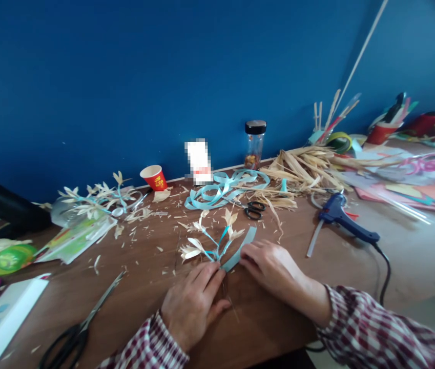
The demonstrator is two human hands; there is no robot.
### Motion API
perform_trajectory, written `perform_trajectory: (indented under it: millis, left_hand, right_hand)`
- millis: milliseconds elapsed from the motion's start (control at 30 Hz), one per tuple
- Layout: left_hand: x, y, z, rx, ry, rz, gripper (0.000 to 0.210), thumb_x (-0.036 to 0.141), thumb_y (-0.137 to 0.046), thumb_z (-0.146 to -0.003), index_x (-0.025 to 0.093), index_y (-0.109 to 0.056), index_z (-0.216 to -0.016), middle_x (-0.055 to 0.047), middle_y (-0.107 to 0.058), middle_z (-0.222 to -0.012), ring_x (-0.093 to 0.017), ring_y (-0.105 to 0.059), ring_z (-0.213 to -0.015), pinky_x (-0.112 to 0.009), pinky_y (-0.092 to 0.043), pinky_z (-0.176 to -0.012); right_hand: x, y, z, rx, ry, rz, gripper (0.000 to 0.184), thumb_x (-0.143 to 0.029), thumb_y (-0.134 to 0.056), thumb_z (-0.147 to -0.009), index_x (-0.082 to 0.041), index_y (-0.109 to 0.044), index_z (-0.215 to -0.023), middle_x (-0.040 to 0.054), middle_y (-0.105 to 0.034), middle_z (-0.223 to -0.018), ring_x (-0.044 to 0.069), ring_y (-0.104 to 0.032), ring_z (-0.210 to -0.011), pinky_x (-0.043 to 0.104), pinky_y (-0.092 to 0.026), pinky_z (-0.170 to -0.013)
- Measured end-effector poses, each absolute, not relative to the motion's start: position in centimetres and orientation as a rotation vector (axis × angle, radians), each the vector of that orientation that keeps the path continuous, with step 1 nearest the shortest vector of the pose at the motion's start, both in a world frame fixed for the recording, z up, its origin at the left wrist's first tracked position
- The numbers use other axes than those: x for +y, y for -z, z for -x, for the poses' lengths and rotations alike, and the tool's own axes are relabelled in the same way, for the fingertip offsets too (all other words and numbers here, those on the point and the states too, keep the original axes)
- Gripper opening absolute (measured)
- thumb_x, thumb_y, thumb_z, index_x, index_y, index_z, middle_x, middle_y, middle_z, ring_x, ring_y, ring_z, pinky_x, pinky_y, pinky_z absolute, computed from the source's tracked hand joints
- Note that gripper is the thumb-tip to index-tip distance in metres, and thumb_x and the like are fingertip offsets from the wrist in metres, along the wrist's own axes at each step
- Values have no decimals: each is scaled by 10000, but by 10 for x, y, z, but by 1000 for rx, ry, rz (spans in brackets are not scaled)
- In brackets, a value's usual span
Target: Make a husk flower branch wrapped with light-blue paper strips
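Corn-husk flower sprig (217,252) is lying at the centre of my clock on the brown table (144,292), and I am counting four pale blossoms on its blue-wrapped stems. Around it I am seeing two pairs of black-handled scissors, the large pair (84,326) resting at eight o'clock and the small pair (247,206) at one. Two red paper cups are showing: one (156,180) tilting between ten and eleven, another (381,134) holding tools at two. One lidded jar (254,146) is standing at one o'clock, one blue glue gun (332,210) is lying between two and three, and one second bunch of husk flowers (98,202) is resting at ten.

My left hand (190,300) is coming in from seven o'clock, its fingertips closing over the stem base while the thumb is lying apart. My right hand (273,264) is curling at four o'clock, just beside one light-blue ribbon strip (240,248); I cannot tell whether those fingers are pinching it.

My left fingers are hiding the stem base, a white box (13,318) is running off the edge at eight, and pixel blocks are masking a pale item (201,161) just before twelve.
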State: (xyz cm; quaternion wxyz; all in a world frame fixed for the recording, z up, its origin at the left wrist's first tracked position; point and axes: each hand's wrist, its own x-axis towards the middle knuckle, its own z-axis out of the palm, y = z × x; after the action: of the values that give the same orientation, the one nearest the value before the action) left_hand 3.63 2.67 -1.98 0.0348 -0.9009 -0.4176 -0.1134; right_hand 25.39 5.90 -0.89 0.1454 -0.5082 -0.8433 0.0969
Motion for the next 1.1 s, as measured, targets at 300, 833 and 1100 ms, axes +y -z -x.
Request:
perform_trajectory:
  millis: [300,833,1100]
  left_hand:
    - [27,20,-37,-1232,388,2731,416,420,-609,-782,157,-599,-1103,-102,-611,-1192,-278,-588,-1015,-405,-545,-777]
    - [30,28,-32,-1103,370,2685,445,422,-560,-822,161,-557,-1183,-101,-575,-1261,-262,-594,-1033,-414,-545,-815]
    - [30,26,-31,-1054,379,2717,380,395,-549,-835,161,-584,-1132,-114,-563,-1273,-268,-588,-1037,-434,-542,-819]
  right_hand:
    - [72,7,-273,-2627,-1,1210,304,-134,-467,-886,-195,-548,-1173,69,-586,-1211,200,-503,-1122,328,-436,-920]
    - [43,24,-282,-2581,153,1605,504,-37,-376,-850,-228,-448,-1311,32,-467,-1372,220,-452,-1231,390,-457,-916]
    - [44,5,-276,-2527,140,1521,403,-71,-419,-866,-203,-516,-1234,85,-538,-1294,220,-501,-1162,357,-476,-880]
